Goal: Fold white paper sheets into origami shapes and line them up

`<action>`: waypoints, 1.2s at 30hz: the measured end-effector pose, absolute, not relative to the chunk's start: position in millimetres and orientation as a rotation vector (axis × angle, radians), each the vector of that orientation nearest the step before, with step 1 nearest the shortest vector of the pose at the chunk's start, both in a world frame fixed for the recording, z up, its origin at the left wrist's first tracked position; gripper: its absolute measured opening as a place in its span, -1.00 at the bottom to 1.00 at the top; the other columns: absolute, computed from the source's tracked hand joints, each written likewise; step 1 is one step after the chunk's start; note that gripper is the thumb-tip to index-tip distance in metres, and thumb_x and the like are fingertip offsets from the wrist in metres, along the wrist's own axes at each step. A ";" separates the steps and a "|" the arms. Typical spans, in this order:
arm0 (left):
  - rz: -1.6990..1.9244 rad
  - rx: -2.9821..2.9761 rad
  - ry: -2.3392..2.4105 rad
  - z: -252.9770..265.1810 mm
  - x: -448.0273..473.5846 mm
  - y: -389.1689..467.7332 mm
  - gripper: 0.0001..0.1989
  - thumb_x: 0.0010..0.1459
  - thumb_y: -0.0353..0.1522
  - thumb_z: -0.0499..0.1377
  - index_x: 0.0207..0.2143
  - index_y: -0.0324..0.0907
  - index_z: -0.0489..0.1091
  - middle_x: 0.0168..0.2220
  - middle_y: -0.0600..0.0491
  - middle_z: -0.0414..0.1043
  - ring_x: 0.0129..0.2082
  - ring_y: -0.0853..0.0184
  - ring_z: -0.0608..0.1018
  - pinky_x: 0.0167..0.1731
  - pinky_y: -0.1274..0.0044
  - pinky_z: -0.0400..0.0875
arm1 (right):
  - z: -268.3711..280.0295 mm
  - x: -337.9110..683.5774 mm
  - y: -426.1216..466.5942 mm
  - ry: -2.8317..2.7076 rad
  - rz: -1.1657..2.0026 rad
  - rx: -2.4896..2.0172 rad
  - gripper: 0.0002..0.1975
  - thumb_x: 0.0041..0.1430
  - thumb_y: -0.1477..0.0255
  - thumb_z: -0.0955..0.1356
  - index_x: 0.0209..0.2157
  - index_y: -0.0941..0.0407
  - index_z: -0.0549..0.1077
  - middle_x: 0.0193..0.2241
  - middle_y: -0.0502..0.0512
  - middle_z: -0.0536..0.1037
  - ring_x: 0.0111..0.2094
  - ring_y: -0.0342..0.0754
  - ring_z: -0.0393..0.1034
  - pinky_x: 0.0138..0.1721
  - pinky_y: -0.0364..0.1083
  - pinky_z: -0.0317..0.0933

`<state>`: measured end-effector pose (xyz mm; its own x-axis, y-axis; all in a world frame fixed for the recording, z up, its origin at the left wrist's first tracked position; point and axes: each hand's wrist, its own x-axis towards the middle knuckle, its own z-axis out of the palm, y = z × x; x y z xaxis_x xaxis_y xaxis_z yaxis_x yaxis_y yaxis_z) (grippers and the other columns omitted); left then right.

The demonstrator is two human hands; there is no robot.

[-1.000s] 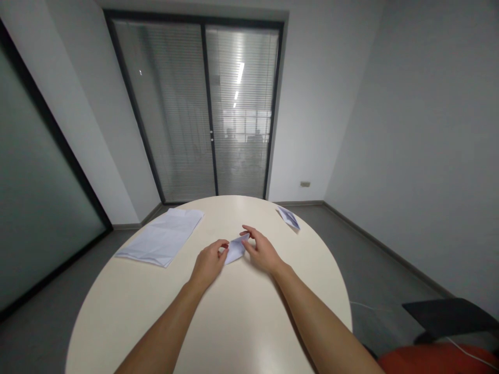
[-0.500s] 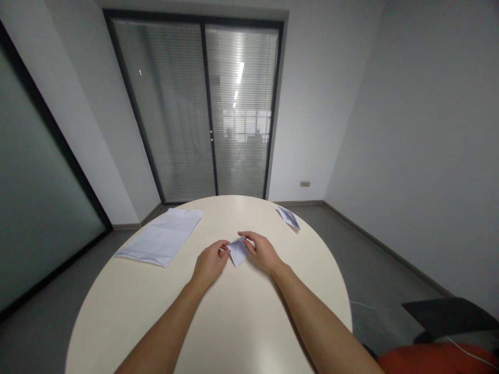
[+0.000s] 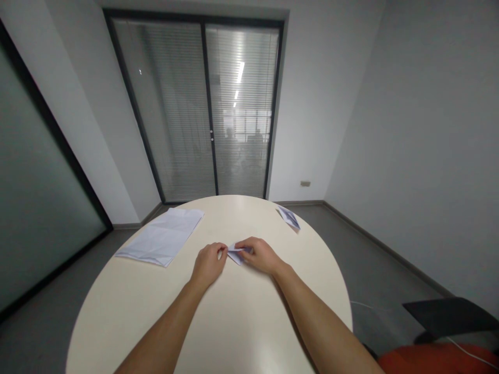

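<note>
Bare L hand [image 3: 209, 264] pinched L corner of small folded white paper piece [image 3: 233, 254] btwn thumb & fingertips; bare R hand [image 3: 263, 256] pinched its R part, fingers bent. Piece was btwn hands, approx. mid of round cream smooth-topped table [image 3: 234, 322]. Large creased white paper sheets [image 3: 161, 236] lay L; another folded white paper piece [image 3: 289, 218], nr far R edge.

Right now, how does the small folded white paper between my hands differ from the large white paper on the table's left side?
Size: the small folded white paper is far smaller than the large white paper.
Handling: your left hand and right hand hold the small paper; neither touches the large paper.
Shape: the small paper is bent along a fold, while the large paper lies mostly flat.
Both look white.
</note>
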<state>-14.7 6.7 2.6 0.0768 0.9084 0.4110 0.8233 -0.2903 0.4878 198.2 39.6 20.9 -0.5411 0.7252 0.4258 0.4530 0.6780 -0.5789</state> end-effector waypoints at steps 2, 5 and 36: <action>1.005 2.211 1.788 2.5 -14.9 6.8 -0.79 0.30 -0.34 0.10 -0.21 -0.14 0.54 -0.22 -0.02 0.61 -0.19 0.24 0.58 -0.13 0.45 0.37 | 20.6 197.7 39.3 -2.244 0.553 -0.896 -0.74 0.19 0.44 0.37 -0.10 0.00 0.63 -0.13 0.06 0.67 -0.09 0.04 0.53 -0.01 -0.02 0.33; 1.009 2.208 1.793 1.8 -15.4 7.3 -0.80 0.29 -0.34 0.12 -0.20 -0.14 0.54 -0.21 -0.02 0.62 -0.17 0.23 0.58 -0.11 0.44 0.37 | 20.2 197.6 38.8 -2.246 0.582 -0.882 -0.75 0.17 0.42 0.38 -0.13 0.01 0.64 -0.15 0.07 0.67 -0.12 0.03 0.54 -0.04 -0.04 0.34; 0.958 2.249 1.783 -5.3 -18.5 9.8 -0.87 0.22 -0.34 0.21 -0.21 -0.15 0.53 -0.21 -0.02 0.60 -0.16 0.21 0.54 -0.10 0.42 0.35 | 10.8 201.9 45.4 -2.485 0.526 -0.698 -0.72 0.30 0.32 0.35 -0.01 0.01 0.60 0.06 0.16 0.58 0.14 0.12 0.41 0.28 0.16 0.10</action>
<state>-18.5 9.8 -5.3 0.1080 0.9097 0.4009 0.8363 -0.3012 0.4582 201.9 45.4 10.8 -0.7425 0.5657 0.3588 0.3718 0.7936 -0.4817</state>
